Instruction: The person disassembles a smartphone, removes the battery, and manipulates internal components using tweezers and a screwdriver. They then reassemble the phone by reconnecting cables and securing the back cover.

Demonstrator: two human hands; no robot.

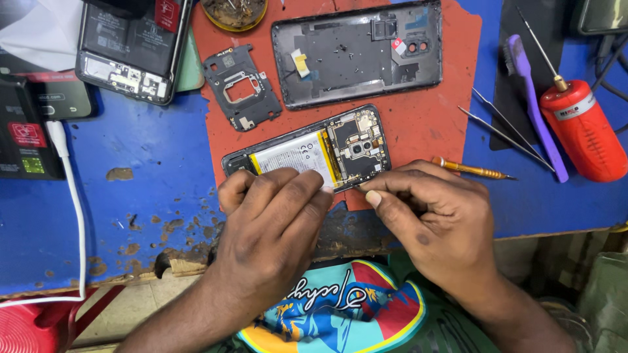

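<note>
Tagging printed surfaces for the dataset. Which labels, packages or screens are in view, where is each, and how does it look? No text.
White battery label with a yellow edge: on the opened phone under both hands' fingers, rectangular.
White band label: around the red cylindrical tool, right.
Red square sticker: on the black flat item, left edge.
Red sticker: on the dark opened phone, top left.
Small red and white sticker: inside the grey back cover, top centre.

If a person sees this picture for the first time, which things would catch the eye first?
Probably the opened phone on the red mat, its battery and board bare, with the left hand and right hand touching its near edge. Next, the red cylinder tool at far right and the removed back cover above.
</note>
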